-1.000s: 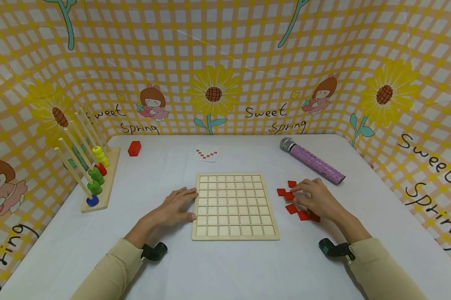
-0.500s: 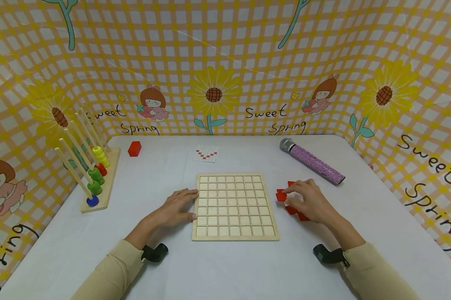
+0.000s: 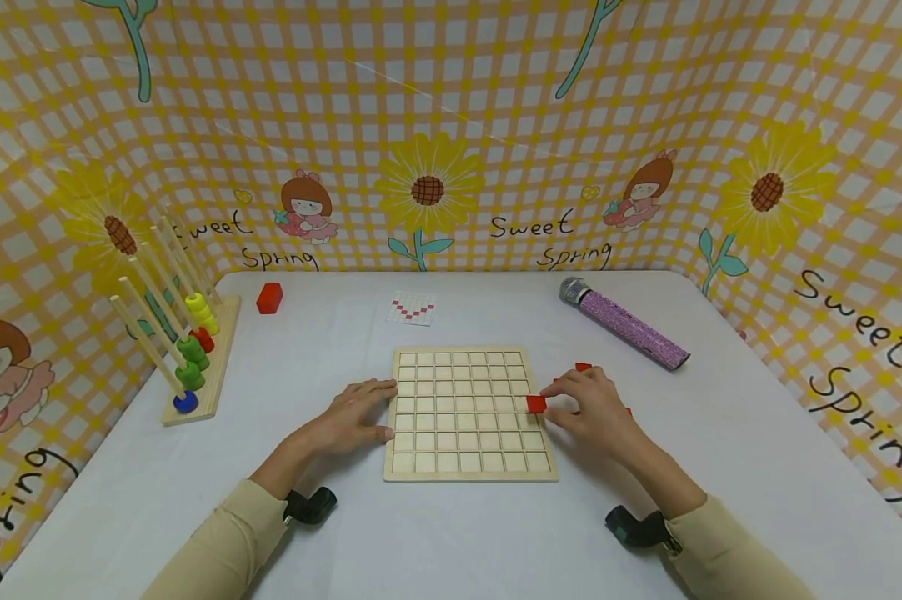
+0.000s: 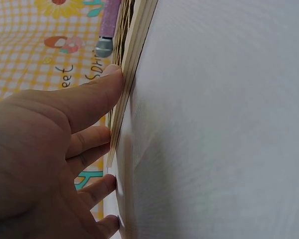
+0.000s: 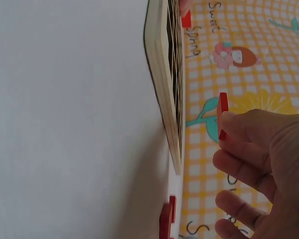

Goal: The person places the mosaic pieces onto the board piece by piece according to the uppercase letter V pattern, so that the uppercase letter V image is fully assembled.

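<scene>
A light wooden grid board (image 3: 469,481) with raised ridges lies flat in the middle of the table. My left hand (image 3: 348,417) rests at its left side, thumb and fingertips touching the edge; the left wrist view shows the thumb (image 4: 97,94) against the layered wood. With thumb and fingers my right hand (image 3: 593,412) pinches a red square tile (image 3: 536,404) over the board's right edge. In the right wrist view that tile (image 5: 223,115) is raised above the board. Other red tiles (image 3: 583,367) lie on the table, mostly hidden behind my right hand.
A pattern card (image 3: 411,308) lies behind the board. A purple glitter microphone (image 3: 631,329) is at the back right, a red block (image 3: 269,298) at the back left. On the left stands a peg stacker (image 3: 222,367) with coloured beads. Patterned cloth (image 3: 451,100) walls the table's back.
My right hand has picked up a red tile from the loose group and carried it left to the board's right edge. The left hand stays in place.
</scene>
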A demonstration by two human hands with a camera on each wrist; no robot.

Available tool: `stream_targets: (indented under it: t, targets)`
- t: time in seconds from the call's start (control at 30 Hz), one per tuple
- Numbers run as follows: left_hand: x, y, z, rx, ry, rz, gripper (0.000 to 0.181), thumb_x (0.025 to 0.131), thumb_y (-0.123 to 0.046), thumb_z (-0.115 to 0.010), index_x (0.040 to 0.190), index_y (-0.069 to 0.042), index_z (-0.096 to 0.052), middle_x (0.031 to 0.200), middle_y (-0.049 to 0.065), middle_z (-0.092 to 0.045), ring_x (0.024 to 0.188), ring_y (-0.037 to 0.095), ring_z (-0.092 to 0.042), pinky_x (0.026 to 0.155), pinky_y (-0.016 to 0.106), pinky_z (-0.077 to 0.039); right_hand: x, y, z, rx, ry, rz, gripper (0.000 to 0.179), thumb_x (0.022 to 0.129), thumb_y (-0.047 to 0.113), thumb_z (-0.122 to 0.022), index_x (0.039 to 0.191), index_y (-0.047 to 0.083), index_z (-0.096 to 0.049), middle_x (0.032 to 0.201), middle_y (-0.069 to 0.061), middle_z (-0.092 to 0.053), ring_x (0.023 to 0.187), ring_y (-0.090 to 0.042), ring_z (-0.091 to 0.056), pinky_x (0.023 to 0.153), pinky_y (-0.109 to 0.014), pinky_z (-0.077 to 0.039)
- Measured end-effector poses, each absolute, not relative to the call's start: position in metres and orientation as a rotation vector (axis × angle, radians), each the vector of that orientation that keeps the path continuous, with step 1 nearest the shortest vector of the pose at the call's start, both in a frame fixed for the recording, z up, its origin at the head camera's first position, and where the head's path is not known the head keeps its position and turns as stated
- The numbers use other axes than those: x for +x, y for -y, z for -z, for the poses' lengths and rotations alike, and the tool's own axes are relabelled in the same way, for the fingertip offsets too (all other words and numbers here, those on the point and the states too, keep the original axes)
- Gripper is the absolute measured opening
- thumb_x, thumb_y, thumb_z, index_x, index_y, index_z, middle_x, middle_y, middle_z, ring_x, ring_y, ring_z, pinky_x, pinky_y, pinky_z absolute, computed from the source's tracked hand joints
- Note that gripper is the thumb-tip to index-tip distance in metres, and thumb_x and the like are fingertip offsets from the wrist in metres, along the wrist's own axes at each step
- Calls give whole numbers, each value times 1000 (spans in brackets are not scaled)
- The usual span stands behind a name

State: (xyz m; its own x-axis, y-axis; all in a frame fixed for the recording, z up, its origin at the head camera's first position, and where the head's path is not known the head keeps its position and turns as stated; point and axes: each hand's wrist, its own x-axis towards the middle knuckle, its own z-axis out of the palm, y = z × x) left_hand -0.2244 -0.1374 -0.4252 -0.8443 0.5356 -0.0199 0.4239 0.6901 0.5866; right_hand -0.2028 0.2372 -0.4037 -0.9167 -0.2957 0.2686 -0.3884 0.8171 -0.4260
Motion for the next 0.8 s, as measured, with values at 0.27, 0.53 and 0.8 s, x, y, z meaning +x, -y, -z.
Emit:
stream_targets:
  t: [0.27,0.53,0.8]
  targets:
    - [-224,137,426,758,-2711,-867,68,86,-26,-68,143,-5,-39,153,10,-32,143,38,-20,113,60,-17,-196,-213,404,510,2819,-702,20,79,16,-73,98,12,-72,102,-4,-68,101,-25,-45,81,-40,-35]
    - [-223,136,424,756,-2722,-864,68,86,-25,-68,143,-5,-39,153,10,-33,141,38,-23,112,60,-18,-192,-195,408,580,2817,-646,19,77,19,-74,95,13,-73,98,-1,-68,95,-21,-45,76,-34,-34]
    - [-222,137,424,777,-2719,-877,66,87,-25,-68,143,-4,-39,152,11,-33,141,40,-23,112,61,-17,-187,-179,410,612,2844,-695,16,77,21,-74,92,16,-73,98,4,-68,94,-17,-44,76,-31,-34]
